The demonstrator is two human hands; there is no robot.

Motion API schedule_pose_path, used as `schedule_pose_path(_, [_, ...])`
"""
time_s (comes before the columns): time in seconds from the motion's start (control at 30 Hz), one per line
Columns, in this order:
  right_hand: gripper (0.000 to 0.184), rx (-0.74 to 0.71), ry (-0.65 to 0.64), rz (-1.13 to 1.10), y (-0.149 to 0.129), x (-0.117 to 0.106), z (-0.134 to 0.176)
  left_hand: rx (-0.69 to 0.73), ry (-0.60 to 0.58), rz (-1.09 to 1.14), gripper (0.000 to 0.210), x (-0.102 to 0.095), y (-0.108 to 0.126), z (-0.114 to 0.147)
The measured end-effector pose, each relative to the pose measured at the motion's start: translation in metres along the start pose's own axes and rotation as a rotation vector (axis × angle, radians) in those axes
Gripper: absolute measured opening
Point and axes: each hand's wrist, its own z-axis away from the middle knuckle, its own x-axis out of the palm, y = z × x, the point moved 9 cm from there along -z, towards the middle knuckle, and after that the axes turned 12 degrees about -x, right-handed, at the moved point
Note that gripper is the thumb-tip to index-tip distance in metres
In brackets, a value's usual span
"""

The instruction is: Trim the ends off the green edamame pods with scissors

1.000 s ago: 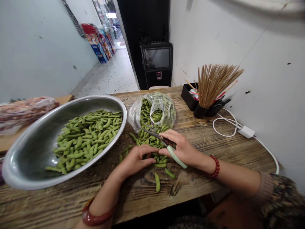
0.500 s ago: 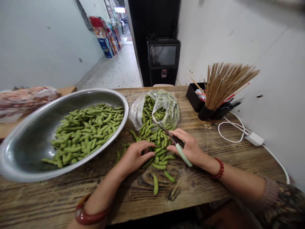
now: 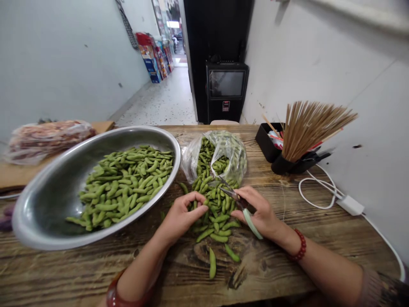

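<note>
My left hand is closed in a pinch, thumb and forefinger on a green edamame pod that is mostly hidden by the fingertips. A pair of scissors with pale green handles is in my right hand; the dark blades stand apart and point up and left over the pods. Under and between both hands lies a heap of edamame pods. It spills out of a clear plastic bag. A large steel basin to the left of my left hand holds many more pods.
Bamboo skewers stand in a black holder at the right, near a white cable with an adapter. Bagged meat rests on a wooden board at the back left. The table's front edge is close to me.
My left hand's thumb and forefinger have come together on a pod and lifted slightly from the heap. The scissors' blades have opened wider. The whole view has shifted a little.
</note>
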Motion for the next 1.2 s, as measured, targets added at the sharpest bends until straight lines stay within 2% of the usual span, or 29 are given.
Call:
schedule_pose_path(0.1, [0.052,0.008,-0.016,-0.006,0.0,0.005,-0.002,-0.14,-0.02,0.207,0.017,-0.004,-0.014,0.0])
schedule_pose_path(0.27, [0.055,0.053,-0.132,-0.024,-0.003,0.014,-0.005,-0.106,-0.091,0.359,0.022,0.001,-0.01,0.003])
schedule_pose_path(0.33, [0.057,0.06,-0.212,-0.043,-0.007,0.018,-0.008,-0.095,-0.076,0.342,0.023,0.0,-0.008,0.005])
schedule_pose_path(0.43, [0.058,0.06,-0.252,-0.06,-0.011,0.019,-0.014,-0.089,-0.079,0.301,0.028,0.0,-0.002,0.008])
schedule_pose_path(0.7, [0.059,0.077,-0.232,-0.074,-0.017,0.021,-0.024,-0.045,-0.074,0.192,0.026,0.011,0.02,0.011])
schedule_pose_path(0.8, [0.058,0.08,-0.209,-0.085,-0.016,0.022,-0.02,-0.038,-0.065,0.172,0.024,0.016,0.026,0.009])
schedule_pose_path(0.97, [0.057,0.049,-0.17,-0.051,-0.011,0.017,-0.011,0.063,-0.033,0.093,0.013,0.018,0.046,0.008])
schedule_pose_path(1.2, [0.049,0.044,-0.317,0.038,-0.009,0.016,-0.009,0.047,-0.055,0.113,0.011,0.024,0.038,0.003])
